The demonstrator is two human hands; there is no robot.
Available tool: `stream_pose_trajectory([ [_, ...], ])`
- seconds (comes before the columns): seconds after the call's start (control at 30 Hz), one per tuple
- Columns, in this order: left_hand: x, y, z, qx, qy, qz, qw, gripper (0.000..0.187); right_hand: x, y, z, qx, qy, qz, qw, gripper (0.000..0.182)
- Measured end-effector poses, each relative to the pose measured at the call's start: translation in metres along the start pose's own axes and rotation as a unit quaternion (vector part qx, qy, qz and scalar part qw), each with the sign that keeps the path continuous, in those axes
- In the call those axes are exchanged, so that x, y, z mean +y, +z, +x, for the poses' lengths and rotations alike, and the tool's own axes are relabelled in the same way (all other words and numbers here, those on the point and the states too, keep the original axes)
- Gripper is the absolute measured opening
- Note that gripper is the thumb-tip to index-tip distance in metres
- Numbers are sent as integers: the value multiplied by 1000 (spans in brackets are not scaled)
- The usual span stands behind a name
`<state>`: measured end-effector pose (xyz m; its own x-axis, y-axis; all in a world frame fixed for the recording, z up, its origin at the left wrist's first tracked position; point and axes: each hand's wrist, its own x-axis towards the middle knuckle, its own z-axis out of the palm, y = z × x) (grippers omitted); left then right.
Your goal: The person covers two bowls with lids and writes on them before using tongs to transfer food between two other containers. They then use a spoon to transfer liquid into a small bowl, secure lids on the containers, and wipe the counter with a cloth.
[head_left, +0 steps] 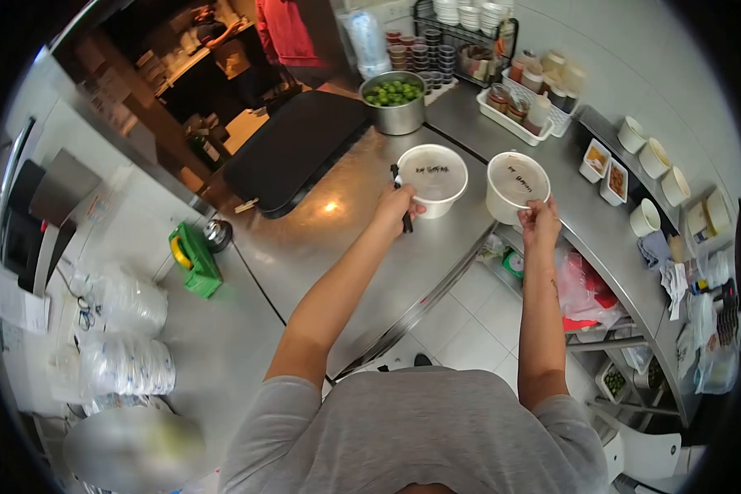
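A white lidded tub (433, 177) with black handwriting on its lid stands on the steel counter in front of me. Beside it, my left hand (397, 209) is closed around a black marker (407, 221), its fingertips right at the tub's side. A second white tub (517, 183), also lidded and written on, is to the right. My right hand (540, 224) grips this one at its near rim, thumb and fingers closed on the edge. Both tubs are upright.
A black tray (298, 152) and a steel pot (399, 115) of green limes stand at the back. To the right are a white basket (514, 119) of sauce bottles and small filled containers (594, 160). A green tape dispenser (196, 259) sits left. Two people are beyond the counter.
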<state>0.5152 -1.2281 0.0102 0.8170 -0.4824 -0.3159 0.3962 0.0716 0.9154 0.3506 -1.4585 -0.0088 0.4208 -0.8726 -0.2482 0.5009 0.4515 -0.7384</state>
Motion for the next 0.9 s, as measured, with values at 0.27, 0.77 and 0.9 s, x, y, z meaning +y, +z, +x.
stream_pose_trajectory([
  [0.27, -15, 132, 88, -172, -31, 61, 983, 30, -70, -87, 80, 64, -105, 6, 992, 53],
  [0.77, -36, -127, -128, 87, 9, 280, 956, 44, -58, -95, 97, 161, -479, -316, 803, 41],
  [0.9, -59, -240, -216, 306, -4, 374, 876, 48, 21, -4, 77, -36, -463, -252, 849, 32],
])
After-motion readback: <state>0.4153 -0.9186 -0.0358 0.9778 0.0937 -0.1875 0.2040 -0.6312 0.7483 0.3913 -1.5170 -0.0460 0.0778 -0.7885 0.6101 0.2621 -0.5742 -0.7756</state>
